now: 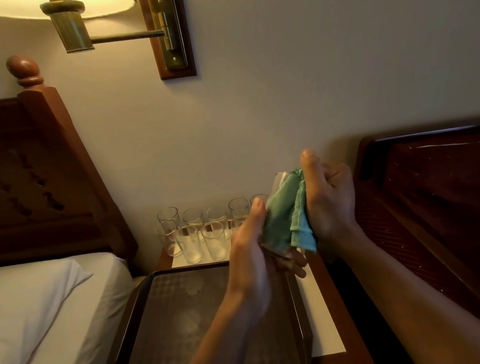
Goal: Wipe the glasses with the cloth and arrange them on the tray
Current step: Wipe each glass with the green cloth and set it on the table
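Left hand (250,258) gripping glass (277,182), right hand (329,204) gripping green cloth (299,229)

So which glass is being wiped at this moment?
The tilted glass gripped in the left hand, with the right hand pressing the green cloth against it. The other glasses stand upright, untouched, at the back of the nightstand.

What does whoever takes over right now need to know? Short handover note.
Left grip holds a tilted glass by its lower end, in the air.
Right grip holds the green cloth against that glass.
Other glasses stand clustered at the back of the nightstand, behind the tray.
Done: no glass on the tray yet.
Left: finish this glass, set it on the tray, then the rest.
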Action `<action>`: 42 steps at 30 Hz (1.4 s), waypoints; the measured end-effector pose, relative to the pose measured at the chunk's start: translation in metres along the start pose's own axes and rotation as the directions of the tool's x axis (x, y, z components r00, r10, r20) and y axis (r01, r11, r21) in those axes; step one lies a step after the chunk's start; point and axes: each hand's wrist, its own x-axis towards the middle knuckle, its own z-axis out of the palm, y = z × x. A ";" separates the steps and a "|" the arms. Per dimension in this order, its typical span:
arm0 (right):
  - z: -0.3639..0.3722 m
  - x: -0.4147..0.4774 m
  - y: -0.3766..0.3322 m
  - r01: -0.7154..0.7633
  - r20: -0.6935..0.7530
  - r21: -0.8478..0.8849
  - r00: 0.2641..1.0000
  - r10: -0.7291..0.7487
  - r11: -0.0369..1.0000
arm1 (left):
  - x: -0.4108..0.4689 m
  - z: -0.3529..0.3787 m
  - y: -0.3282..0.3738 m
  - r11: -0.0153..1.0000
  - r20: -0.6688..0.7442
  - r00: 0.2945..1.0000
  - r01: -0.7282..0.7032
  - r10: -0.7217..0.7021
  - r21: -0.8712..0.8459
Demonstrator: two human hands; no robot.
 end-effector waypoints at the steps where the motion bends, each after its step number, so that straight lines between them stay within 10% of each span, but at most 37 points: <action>1: -0.003 0.005 -0.001 -0.008 -0.025 -0.025 1.000 0.007 1.000 | -0.002 0.001 -0.007 0.973 -0.043 0.989 -0.132 0.143 0.191; 4: -0.007 0.015 -0.001 -0.014 -0.047 -0.070 0.999 0.011 0.997 | -0.009 0.004 -0.030 0.725 0.035 0.895 -0.383 0.445 0.573; 6: -0.005 0.016 0.000 -0.016 -0.020 -0.076 1.000 0.014 0.997 | -0.013 0.012 -0.034 0.763 0.003 0.902 -0.368 0.433 0.531; 11: -0.006 0.014 -0.002 -0.029 0.003 0.006 1.000 0.029 1.000 | -0.019 0.024 -0.022 0.998 -0.131 0.991 -0.027 0.035 0.060; 16: -0.011 0.013 0.005 -0.010 -0.024 0.148 1.000 0.014 0.989 | -0.023 0.014 -0.002 0.734 0.354 0.897 0.427 -0.266 -0.528; 21: -0.016 0.016 0.004 -0.045 -0.003 0.149 0.999 0.045 0.988 | -0.022 0.021 -0.011 0.985 -0.015 0.987 0.159 -0.158 0.069; 25: -0.013 0.015 -0.001 -0.027 -0.017 0.090 0.999 0.028 0.996 | -0.020 0.027 -0.027 0.777 -0.039 0.925 -0.293 0.377 0.558; 31: -0.012 0.012 -0.012 -0.014 -0.038 0.123 0.999 0.019 0.992 | -0.024 0.030 -0.008 0.996 -0.110 0.994 -0.011 0.020 0.085; 36: -0.011 0.008 -0.014 0.011 -0.013 0.191 1.000 -0.008 0.982 | -0.025 0.014 0.001 0.827 0.319 0.916 0.369 -0.245 -0.424; 40: -0.012 0.011 -0.012 -0.007 -0.003 0.154 1.000 0.007 0.988 | -0.023 0.011 -0.007 0.969 0.103 0.967 0.238 -0.231 -0.064; 42: -0.010 0.011 -0.011 -0.008 -0.015 0.093 1.000 0.010 0.996 | -0.022 0.013 -0.014 0.979 -0.057 0.997 -0.038 0.051 0.202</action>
